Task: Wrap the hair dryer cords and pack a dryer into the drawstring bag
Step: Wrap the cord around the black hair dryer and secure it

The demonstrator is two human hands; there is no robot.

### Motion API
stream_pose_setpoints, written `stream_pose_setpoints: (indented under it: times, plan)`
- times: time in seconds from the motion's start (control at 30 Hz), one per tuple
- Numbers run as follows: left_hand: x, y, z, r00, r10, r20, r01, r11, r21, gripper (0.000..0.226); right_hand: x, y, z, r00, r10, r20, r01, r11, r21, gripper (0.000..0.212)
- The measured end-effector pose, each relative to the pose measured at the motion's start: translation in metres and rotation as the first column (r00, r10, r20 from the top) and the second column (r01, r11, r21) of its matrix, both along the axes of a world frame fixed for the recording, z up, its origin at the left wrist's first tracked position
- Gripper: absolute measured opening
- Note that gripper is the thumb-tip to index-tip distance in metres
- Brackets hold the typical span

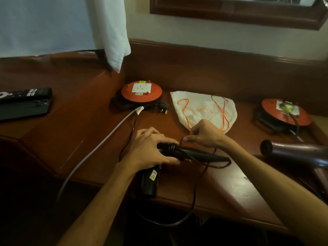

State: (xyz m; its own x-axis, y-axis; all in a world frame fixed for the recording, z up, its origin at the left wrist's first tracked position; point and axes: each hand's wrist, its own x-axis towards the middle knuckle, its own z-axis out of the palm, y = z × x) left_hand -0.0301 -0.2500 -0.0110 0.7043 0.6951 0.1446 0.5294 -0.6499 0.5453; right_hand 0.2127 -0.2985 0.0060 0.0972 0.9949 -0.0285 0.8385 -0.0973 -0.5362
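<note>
Gripping the black hair dryer [179,153] where its handle meets the body, the left hand [150,148] has fingers and thumb curled round it near the centre of the wooden desk [88,107]. The handle's long axis runs almost level, its cord end pointing toward 3 o'clock, while the barrel points toward 6 o'clock and overhangs the desk's front edge. A few turns of black cord [193,206] sit round the handle just beside the left fingers; the remainder hangs in a loop below the edge. The right hand [204,134] pinches the cord between thumb and fingertips just above the handle.

At 12 o'clock from the hands lies the white drawstring bag [204,107] with orange strings, flat, its narrow end toward the right hand. A second, brownish dryer [298,153] rests at 3 o'clock, nozzle pointing toward 9 o'clock. Orange cable reels sit at 11 o'clock [142,93] and 2 o'clock [284,112]; a remote control [26,95] lies at 9 o'clock.
</note>
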Motion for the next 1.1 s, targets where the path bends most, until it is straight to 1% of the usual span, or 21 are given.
stream_pose_setpoints:
  times: [0.1, 0.2, 0.27, 0.37, 0.5, 0.53, 0.6, 0.67, 0.73, 0.8, 0.9, 1.0, 1.07, 1.1]
  plan:
    - [0.005, -0.005, 0.008, 0.994, -0.009, -0.108, 0.011, 1.000, 0.023, 0.075, -0.001, -0.013, 0.010, 0.999, 0.036, 0.013, -0.036, 0.999, 0.037, 0.033]
    - [0.012, -0.007, 0.010, 0.982, -0.042, -0.186, 0.050, 0.998, 0.042, 0.082, -0.008, -0.024, 0.025, 0.992, 0.126, 0.022, -0.127, 0.989, 0.076, 0.034]
    - [0.015, -0.008, 0.011, 0.972, -0.091, -0.218, 0.107, 0.992, 0.062, 0.077, -0.016, -0.030, 0.036, 0.974, 0.225, 0.017, -0.226, 0.973, 0.051, 0.032]
    - [0.018, -0.012, 0.013, 0.950, -0.151, -0.273, 0.170, 0.984, 0.048, 0.061, -0.026, -0.036, 0.048, 0.930, 0.368, 0.004, -0.368, 0.929, -0.026, 0.033]
    - [0.020, -0.017, 0.016, 0.916, -0.192, -0.352, 0.212, 0.977, 0.017, 0.040, -0.027, -0.042, 0.049, 0.889, 0.458, -0.012, -0.455, 0.880, -0.141, 0.029]
    - [0.020, -0.017, 0.017, 0.913, -0.193, -0.360, 0.214, 0.977, 0.018, 0.039, -0.025, -0.044, 0.049, 0.880, 0.473, -0.033, -0.472, 0.867, -0.161, 0.028]
    - [0.020, -0.017, 0.019, 0.913, -0.193, -0.358, 0.211, 0.977, 0.011, 0.048, -0.022, -0.049, 0.049, 0.867, 0.492, -0.083, -0.499, 0.848, -0.181, 0.027]
    - [0.022, -0.017, 0.020, 0.918, -0.186, -0.349, 0.205, 0.979, 0.016, 0.062, -0.015, -0.052, 0.051, 0.869, 0.484, -0.106, -0.495, 0.849, -0.183, 0.025]
    - [0.022, -0.017, 0.020, 0.932, -0.173, -0.320, 0.192, 0.981, 0.029, 0.066, -0.005, -0.052, 0.055, 0.890, 0.443, -0.104, -0.455, 0.873, -0.176, 0.020]
    - [0.020, -0.017, 0.020, 0.943, -0.152, -0.298, 0.162, 0.987, 0.012, 0.070, 0.009, -0.051, 0.055, 0.925, 0.360, -0.119, -0.377, 0.908, -0.183, 0.019]
    - [0.018, -0.022, 0.019, 0.931, -0.139, -0.338, 0.158, 0.987, 0.031, 0.077, 0.025, -0.055, 0.043, 0.969, 0.222, -0.111, -0.242, 0.943, -0.228, 0.040]
    - [0.023, -0.029, 0.022, 0.906, -0.147, -0.396, 0.182, 0.982, 0.054, 0.078, 0.034, -0.061, 0.021, 0.988, 0.104, -0.113, -0.133, 0.949, -0.284, 0.057]
    - [0.024, -0.030, 0.023, 0.906, -0.143, -0.398, 0.179, 0.982, 0.056, 0.076, 0.033, -0.064, 0.015, 0.994, 0.045, -0.101, -0.068, 0.970, -0.233, 0.060]
    - [0.023, -0.029, 0.023, 0.913, -0.138, -0.383, 0.170, 0.984, 0.051, 0.075, 0.029, -0.067, 0.017, 0.995, 0.034, -0.091, -0.049, 0.984, -0.173, 0.056]
